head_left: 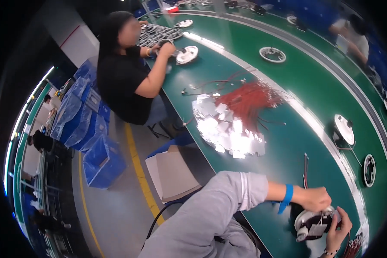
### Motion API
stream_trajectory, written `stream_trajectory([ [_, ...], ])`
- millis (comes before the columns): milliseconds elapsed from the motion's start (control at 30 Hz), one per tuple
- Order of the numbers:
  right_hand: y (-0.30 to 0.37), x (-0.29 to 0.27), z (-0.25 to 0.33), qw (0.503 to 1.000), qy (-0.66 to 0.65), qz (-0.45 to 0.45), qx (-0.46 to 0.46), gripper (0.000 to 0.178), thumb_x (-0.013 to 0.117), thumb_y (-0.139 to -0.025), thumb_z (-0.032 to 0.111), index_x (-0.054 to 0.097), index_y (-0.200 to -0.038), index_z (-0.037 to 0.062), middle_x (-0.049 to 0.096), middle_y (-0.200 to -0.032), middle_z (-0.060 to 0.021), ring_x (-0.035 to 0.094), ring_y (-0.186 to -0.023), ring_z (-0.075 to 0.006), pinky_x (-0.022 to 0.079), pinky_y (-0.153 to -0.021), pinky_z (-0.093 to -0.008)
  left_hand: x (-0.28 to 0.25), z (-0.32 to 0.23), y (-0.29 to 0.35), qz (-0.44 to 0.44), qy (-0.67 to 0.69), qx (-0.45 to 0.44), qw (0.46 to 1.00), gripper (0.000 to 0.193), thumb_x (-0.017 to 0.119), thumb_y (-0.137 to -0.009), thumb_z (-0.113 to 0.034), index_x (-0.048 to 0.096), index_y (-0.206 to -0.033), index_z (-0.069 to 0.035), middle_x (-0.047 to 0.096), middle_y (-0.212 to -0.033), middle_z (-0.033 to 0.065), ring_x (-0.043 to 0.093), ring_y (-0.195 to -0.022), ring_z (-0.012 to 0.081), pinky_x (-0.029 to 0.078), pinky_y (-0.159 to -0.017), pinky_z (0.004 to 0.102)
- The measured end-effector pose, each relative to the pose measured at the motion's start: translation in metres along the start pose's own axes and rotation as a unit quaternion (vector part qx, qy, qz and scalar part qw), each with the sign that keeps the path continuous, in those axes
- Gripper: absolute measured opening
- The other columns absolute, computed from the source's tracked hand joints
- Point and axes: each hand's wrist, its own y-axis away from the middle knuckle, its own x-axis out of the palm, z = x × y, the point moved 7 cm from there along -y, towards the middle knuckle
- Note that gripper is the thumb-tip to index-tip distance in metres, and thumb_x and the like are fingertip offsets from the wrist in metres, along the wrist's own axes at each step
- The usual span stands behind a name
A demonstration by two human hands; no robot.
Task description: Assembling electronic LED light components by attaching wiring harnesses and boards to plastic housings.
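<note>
On the green bench at the lower right lies a round white fixture (301, 219) with a dark inside, a pale label and small white fittings. My left hand (314, 199), with a blue band at the wrist, is closed at its far rim; whatever its fingers grip is hidden. My right hand (340, 230), wearing a beaded bracelet, pinches the fixture's right side between thumb and fingers, near a small silvery part. Red and black wires (305, 170) stretch along the bench just beyond my left hand.
Ahead lie a heap of red wires (249, 101) and shiny silver-white pieces (228, 129). White fixtures, including a round one (272, 54), sit on the green conveyor (305, 90). A co-worker in black (124, 81) handles another fixture. Cardboard (174, 172) and blue bins (103, 163) are left.
</note>
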Motion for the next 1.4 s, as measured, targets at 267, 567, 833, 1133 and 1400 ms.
stream_trajectory([
  [267,-0.020,0.012,0.078,0.982,0.127,0.139,0.014,0.020,0.045,-0.082,0.012,0.053,-0.100,0.0075,0.057,-0.078,-0.0193,0.057,-0.067,-0.0343,0.045,-0.055,-0.0389,0.029,0.010,0.016,0.145,0.205,-0.225,0.941,0.026,0.038,-0.074,-0.013,0.055,-0.068,0.005,0.056,-0.065,0.0213,0.054,-0.054,0.0296,0.042,-0.052,0.0370],
  [567,-0.018,-0.005,0.076,0.958,0.016,0.286,-0.008,0.014,0.048,-0.074,0.003,0.058,-0.084,0.0010,0.057,-0.073,-0.0180,0.056,-0.064,-0.0315,0.044,-0.059,-0.0336,0.020,0.003,0.007,0.109,0.044,-0.034,0.993,0.029,0.043,-0.074,-0.015,0.048,-0.053,0.005,0.048,-0.051,0.0201,0.042,-0.043,0.0290,0.034,-0.045,0.0373],
  [833,-0.023,-0.023,0.063,0.990,-0.117,0.077,0.016,0.038,0.059,-0.073,0.009,0.048,-0.108,-0.0006,0.056,-0.079,-0.0117,0.054,-0.066,-0.0165,0.044,-0.060,-0.0268,-0.004,-0.006,-0.005,0.031,0.074,-0.100,0.992,0.036,0.050,-0.076,-0.018,0.042,-0.048,0.003,0.037,-0.040,0.0144,0.032,-0.035,0.0219,0.026,-0.037,0.0340],
  [1133,-0.009,-0.046,0.082,0.980,-0.131,-0.058,-0.136,0.019,0.051,-0.075,0.006,0.054,-0.091,-0.0037,0.055,-0.075,-0.0142,0.053,-0.064,-0.0210,0.044,-0.058,-0.0289,-0.155,-0.136,0.031,0.051,-0.149,-0.152,0.976,0.025,0.067,-0.067,-0.025,0.058,-0.067,-0.002,0.055,-0.056,0.0119,0.056,-0.050,0.0178,0.042,-0.046,0.0281],
  [1400,-0.010,0.050,0.057,0.978,-0.146,0.073,-0.130,0.017,0.060,-0.062,0.004,0.056,-0.078,0.0006,0.056,-0.070,-0.0117,0.053,-0.060,-0.0267,0.042,-0.054,-0.0306,-0.360,-0.111,0.100,-0.090,-0.695,-0.275,0.658,0.031,0.067,-0.064,-0.027,0.056,-0.062,0.001,0.053,-0.057,0.0187,0.054,-0.056,0.0329,0.041,-0.051,0.0363],
])
